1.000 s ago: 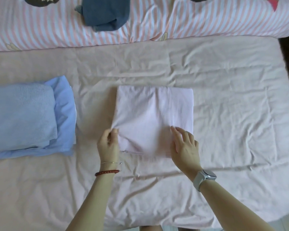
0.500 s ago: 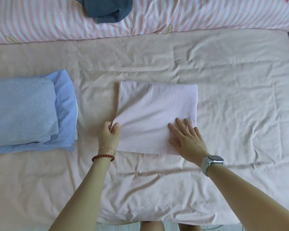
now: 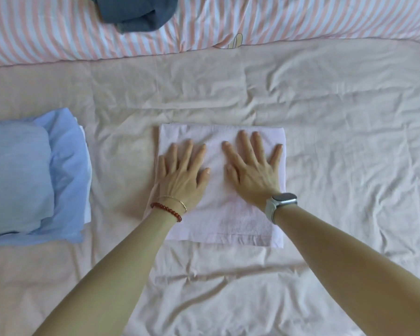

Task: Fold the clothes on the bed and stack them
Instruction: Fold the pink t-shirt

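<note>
Progress stood well past the midpoint, by the look of the bed [image 3: 349, 141]. At the left edge of the view a stack of folded blue garments [image 3: 34, 175] was already built, a lighter blue piece lying on a larger one. At the centre of the bed lay the pink garment [image 3: 228, 214], folded to a compact rectangle but not yet stacked. Left hand [image 3: 180, 175] and right hand [image 3: 250, 173] both lay flat on its upper face, fingers straight and spread, pressing it and gripping nothing. One dark blue garment [image 3: 136, 13] remained unfolded on the striped quilt [image 3: 301, 20] at the far side.

Compared with the frame half a second earlier, the left hand had released its pinch on the near left corner and moved onto the cloth, and the right hand had shifted farther up the garment. The stack was unchanged.
</note>
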`<state>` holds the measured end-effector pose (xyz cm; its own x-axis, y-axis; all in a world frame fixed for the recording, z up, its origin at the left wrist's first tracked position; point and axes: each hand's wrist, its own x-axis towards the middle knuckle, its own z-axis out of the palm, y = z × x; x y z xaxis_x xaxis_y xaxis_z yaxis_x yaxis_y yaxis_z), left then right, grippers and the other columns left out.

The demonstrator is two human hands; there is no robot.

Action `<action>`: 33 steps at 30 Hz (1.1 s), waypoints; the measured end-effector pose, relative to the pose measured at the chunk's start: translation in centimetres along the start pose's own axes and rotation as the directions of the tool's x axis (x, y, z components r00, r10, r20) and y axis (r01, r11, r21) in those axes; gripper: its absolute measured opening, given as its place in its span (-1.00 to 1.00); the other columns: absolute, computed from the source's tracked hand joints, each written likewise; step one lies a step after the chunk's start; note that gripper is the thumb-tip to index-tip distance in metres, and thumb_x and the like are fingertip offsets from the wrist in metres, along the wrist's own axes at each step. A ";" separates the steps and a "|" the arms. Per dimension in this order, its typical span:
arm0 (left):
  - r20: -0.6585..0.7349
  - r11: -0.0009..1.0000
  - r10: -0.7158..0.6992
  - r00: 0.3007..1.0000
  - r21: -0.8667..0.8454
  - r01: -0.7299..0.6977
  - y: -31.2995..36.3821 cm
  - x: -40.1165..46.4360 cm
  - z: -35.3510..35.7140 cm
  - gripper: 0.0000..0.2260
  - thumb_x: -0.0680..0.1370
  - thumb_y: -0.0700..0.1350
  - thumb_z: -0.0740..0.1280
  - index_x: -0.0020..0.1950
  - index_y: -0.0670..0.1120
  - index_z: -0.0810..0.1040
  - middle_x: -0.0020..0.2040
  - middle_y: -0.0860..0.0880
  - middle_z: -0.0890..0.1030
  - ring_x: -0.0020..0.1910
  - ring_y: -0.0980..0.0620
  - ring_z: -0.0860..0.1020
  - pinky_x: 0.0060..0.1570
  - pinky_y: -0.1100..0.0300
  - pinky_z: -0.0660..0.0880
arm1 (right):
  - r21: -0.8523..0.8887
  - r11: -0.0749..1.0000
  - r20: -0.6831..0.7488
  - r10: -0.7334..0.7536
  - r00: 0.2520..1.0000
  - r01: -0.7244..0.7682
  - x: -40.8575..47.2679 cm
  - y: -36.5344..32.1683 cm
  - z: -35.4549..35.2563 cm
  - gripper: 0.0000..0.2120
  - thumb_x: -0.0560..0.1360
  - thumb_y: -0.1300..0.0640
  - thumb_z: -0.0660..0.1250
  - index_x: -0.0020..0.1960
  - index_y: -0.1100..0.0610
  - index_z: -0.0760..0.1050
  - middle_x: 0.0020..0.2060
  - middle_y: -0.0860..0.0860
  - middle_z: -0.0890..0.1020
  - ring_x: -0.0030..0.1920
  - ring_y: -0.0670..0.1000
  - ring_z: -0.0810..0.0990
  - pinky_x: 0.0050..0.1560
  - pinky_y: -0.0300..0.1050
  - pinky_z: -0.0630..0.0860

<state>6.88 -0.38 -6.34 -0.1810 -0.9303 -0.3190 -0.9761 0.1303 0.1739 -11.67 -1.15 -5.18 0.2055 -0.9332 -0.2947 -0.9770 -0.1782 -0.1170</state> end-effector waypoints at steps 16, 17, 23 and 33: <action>0.076 0.962 -0.183 0.980 -0.191 0.195 -2.8 4.3 -0.5 -0.55 0.60 0.09 -0.03 0.50 0.15 0.07 0.54 0.11 0.00 0.49 0.18 -0.05 0.36 -0.07 0.02 | 0.103 0.991 0.171 0.064 0.983 -0.083 -10.6 2.6 3.0 -0.44 0.52 -0.17 -0.13 0.49 -0.06 0.03 0.50 0.02 0.02 0.49 0.15 0.02 0.37 0.31 0.07; 0.025 0.964 -0.184 0.983 -0.192 0.185 -2.7 4.2 -0.7 -0.56 0.59 0.09 0.02 0.48 0.13 0.13 0.53 0.10 0.03 0.49 0.16 -0.01 0.34 -0.05 0.06 | 0.124 0.985 0.174 0.097 0.980 -0.120 -11.3 2.8 3.2 -0.46 0.53 -0.19 -0.15 0.49 -0.10 -0.06 0.49 -0.04 -0.06 0.50 0.12 -0.02 0.41 0.25 0.00; -0.107 0.588 -0.585 0.804 -0.739 0.329 -1.8 1.6 -1.1 -0.68 0.55 -0.13 0.24 0.27 -0.22 0.42 0.15 -0.19 0.49 0.12 -0.14 0.45 0.06 0.12 0.35 | 0.620 0.713 -0.035 0.441 0.897 -0.327 -10.5 2.5 2.0 -0.57 0.52 0.20 0.27 0.38 0.19 0.34 0.34 0.12 0.38 0.28 0.18 0.41 0.27 0.05 0.33; 0.306 0.369 -0.383 0.872 -0.814 0.448 -4.3 -0.9 -0.6 -0.71 0.47 0.13 0.33 0.00 -0.06 0.48 -0.08 0.00 0.60 -0.09 0.04 0.56 -0.06 0.14 0.45 | 0.835 0.082 0.391 0.607 0.692 -0.544 -6.4 2.7 0.4 -0.69 0.52 0.05 0.22 0.25 0.09 0.35 0.00 0.01 0.53 -0.06 0.01 0.52 -0.08 -0.11 0.44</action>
<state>11.25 -0.33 -6.28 0.1790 -0.7561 -0.6295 -0.3438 -0.6476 0.6800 -15.60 4.52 -4.00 -0.4287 -0.6321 -0.6455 -0.1445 0.7533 -0.6416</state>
